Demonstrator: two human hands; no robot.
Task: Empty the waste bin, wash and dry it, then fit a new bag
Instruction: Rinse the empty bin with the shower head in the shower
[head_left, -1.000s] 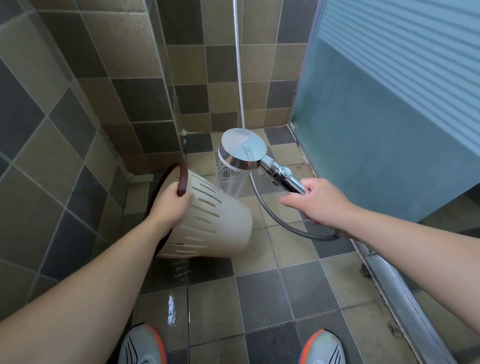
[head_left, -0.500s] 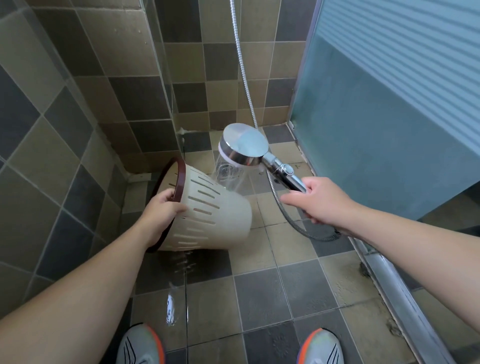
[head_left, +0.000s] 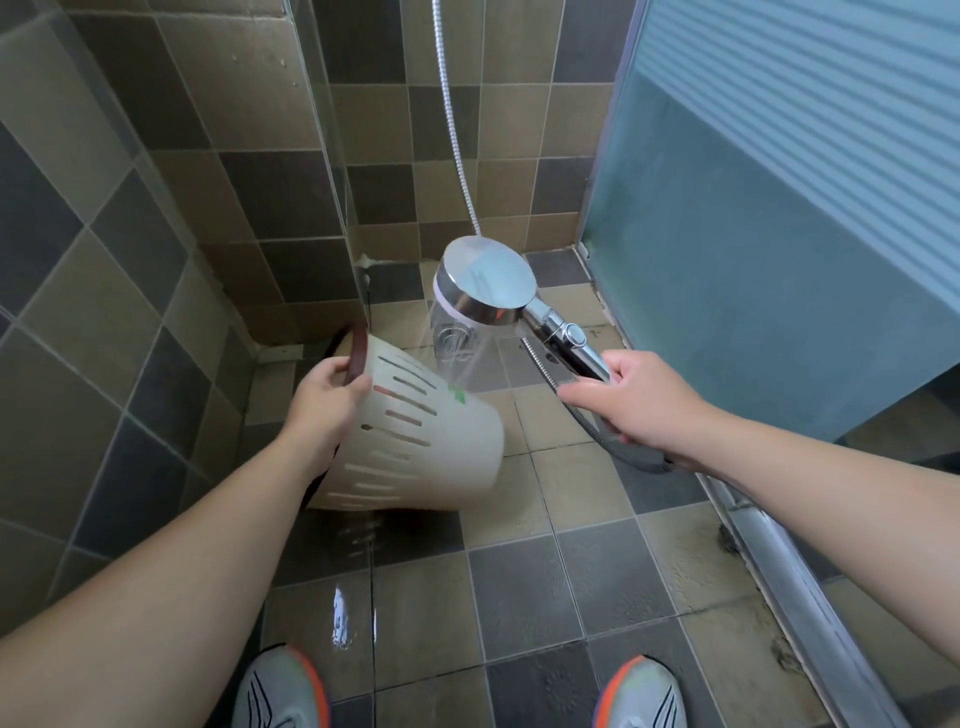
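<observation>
A cream slotted waste bin (head_left: 431, 447) with a dark brown rim lies tilted on its side above the wet floor, its mouth turned away to the left. My left hand (head_left: 324, 410) grips that rim. A small green mark shows on the bin's upper side. My right hand (head_left: 631, 402) holds the handle of a chrome shower head (head_left: 488, 286). The head points down and sprays water onto the bin's upper side. Water drips from the bin's underside to the floor.
Tiled walls close in on the left and at the back. A frosted glass door (head_left: 753, 249) and its metal floor track (head_left: 800, 587) run along the right. The shower hose (head_left: 457, 140) hangs from above. My two shoes (head_left: 283, 691) stand at the bottom edge.
The bin has been turned in my left hand, so a green mark now shows on top. The shower head has shifted slightly while it keeps spraying.
</observation>
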